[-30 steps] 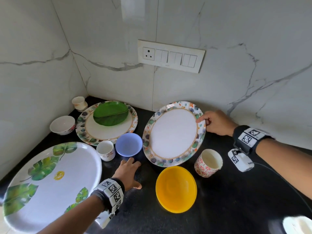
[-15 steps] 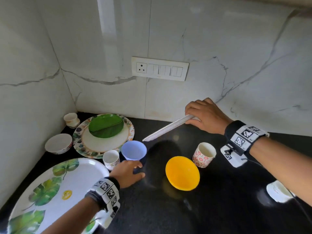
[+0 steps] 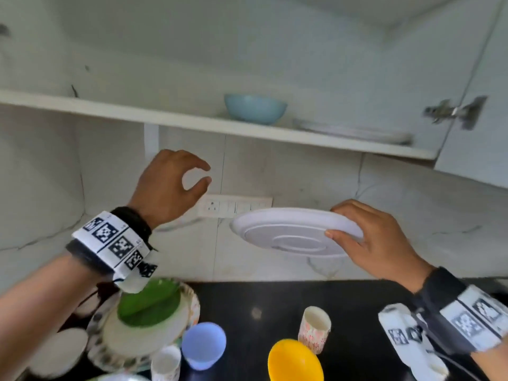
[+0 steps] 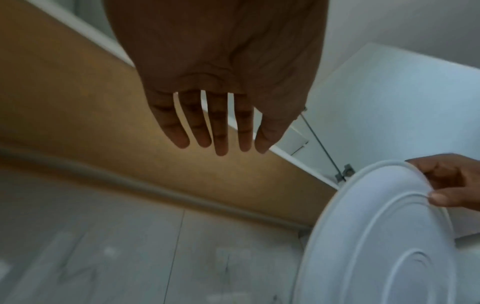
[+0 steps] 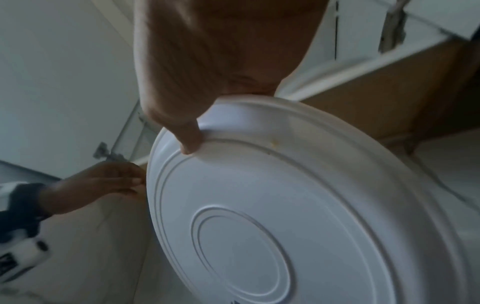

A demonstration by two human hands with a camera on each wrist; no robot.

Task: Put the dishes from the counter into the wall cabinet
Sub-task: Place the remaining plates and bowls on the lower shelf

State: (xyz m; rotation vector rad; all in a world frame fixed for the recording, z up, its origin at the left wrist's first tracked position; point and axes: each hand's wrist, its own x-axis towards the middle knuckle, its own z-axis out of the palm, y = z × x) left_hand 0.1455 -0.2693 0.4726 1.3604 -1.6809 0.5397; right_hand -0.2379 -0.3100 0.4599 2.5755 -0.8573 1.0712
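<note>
My right hand (image 3: 339, 221) grips the rim of a large white-bottomed plate (image 3: 288, 235), thumb under it and fingers over the top. The plate is held nearly level in the air, below the wall cabinet's bottom shelf (image 3: 192, 123). The right wrist view shows the plate's underside (image 5: 285, 205) with my thumb (image 5: 191, 142) pressed on it. My left hand (image 3: 203, 174) is raised to the plate's left, under the shelf, fingers loosely curved and holding nothing. In the left wrist view its fingers (image 4: 221, 142) are spread straight, with the plate (image 4: 376, 246) at the lower right.
On the shelf stand a light blue bowl (image 3: 254, 108) and a flat plate stack (image 3: 357, 132); the open cabinet door (image 3: 478, 105) hangs at the right. On the black counter below are a yellow bowl (image 3: 294, 361), a violet bowl (image 3: 203, 343), a floral cup (image 3: 314, 328) and a green leaf dish (image 3: 148, 306).
My right hand has lifted the plate from the counter up toward the cabinet shelf. My left hand has left the violet bowl and risen empty. The view has tilted upward.
</note>
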